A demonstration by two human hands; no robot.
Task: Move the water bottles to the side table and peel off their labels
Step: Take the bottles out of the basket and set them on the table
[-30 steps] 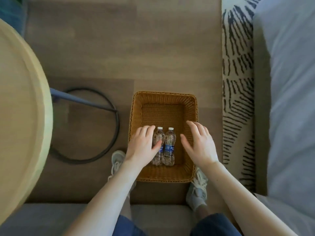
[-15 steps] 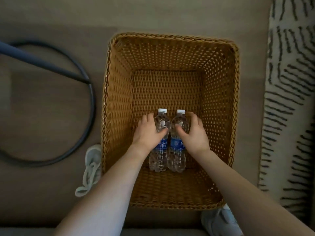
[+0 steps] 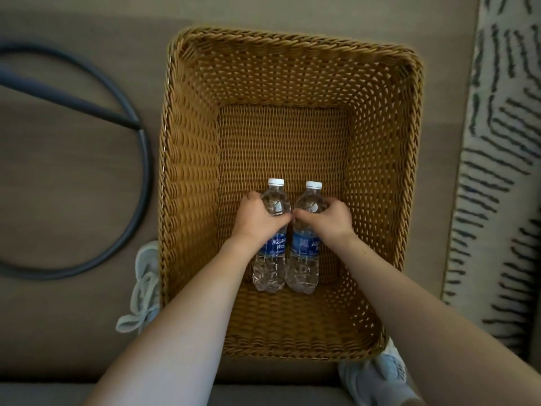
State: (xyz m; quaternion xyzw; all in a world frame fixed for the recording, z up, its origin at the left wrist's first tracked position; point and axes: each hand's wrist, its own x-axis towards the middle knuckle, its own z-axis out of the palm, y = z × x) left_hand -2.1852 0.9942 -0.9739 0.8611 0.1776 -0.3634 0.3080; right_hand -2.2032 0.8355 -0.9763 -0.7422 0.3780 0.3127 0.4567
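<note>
Wooden floor point(image 3: 73, 186) carries wicker basket point(image 3: 292, 39) holding water bottles point(image 3: 270, 268).

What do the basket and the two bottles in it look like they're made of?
The basket looks like woven wicker or rattan, possibly plastic imitation: tan strands, braided rim. The left water bottle and right water bottle look like clear thin plastic, ribbed, see-through, with white caps and glossy blue labels.

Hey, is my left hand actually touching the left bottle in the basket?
Touching. The head view shows the left hand with fingers and thumb curled around the upper half of the left bottle.
</note>
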